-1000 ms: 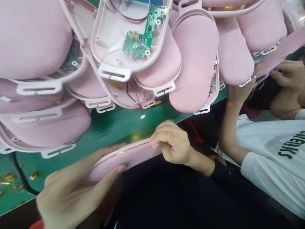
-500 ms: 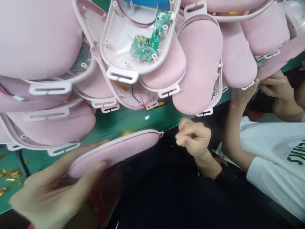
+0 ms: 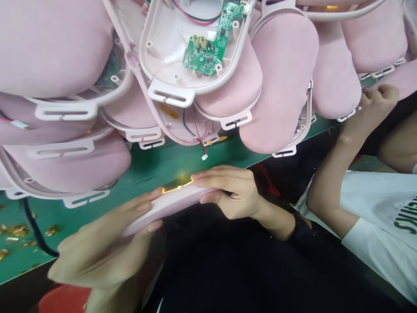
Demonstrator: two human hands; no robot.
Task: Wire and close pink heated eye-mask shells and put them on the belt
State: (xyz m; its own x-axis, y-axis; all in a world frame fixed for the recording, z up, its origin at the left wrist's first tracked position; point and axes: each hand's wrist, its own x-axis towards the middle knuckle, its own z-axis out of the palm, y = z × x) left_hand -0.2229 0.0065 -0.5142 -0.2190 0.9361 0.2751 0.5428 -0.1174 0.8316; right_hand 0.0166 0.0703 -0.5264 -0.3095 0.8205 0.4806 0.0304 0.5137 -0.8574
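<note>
**2 hands grip a pink padded piece at the edge of the green mat**

The left hand (image 3: 97,248) and the right hand (image 3: 230,191) hold 1 flat pink padded piece (image 3: 169,204) between them, seen almost edge-on. It sits just below the near edge of the green mat (image 3: 156,169), over a dark lap. The left hand's fingers are clamped on the piece's left end, thumb below and fingertips along the upper rim. The right hand's fingers are closed on its right end, index finger laid along the top, thumb pressed under it. A small bright yellow strip shows on the rim between the 2 hands.

Above the mat lies a heap of pink padded shells (image 3: 280,82), many with white slotted tabs. 1 open shell (image 3: 169,56) in that heap faces the camera and carries a green circuit board (image 3: 211,41) with red and black wires. A loose wire with a white connector (image 3: 204,156) hangs from the heap down to just above the held piece.

To the right of the heap, another person's arm (image 3: 339,161) in a white sleeve reaches up, its closed hand touching the heap's pink shells. At the mat's left end lie gold scraps (image 3: 13,230) and a black cable (image 3: 34,230).
</note>
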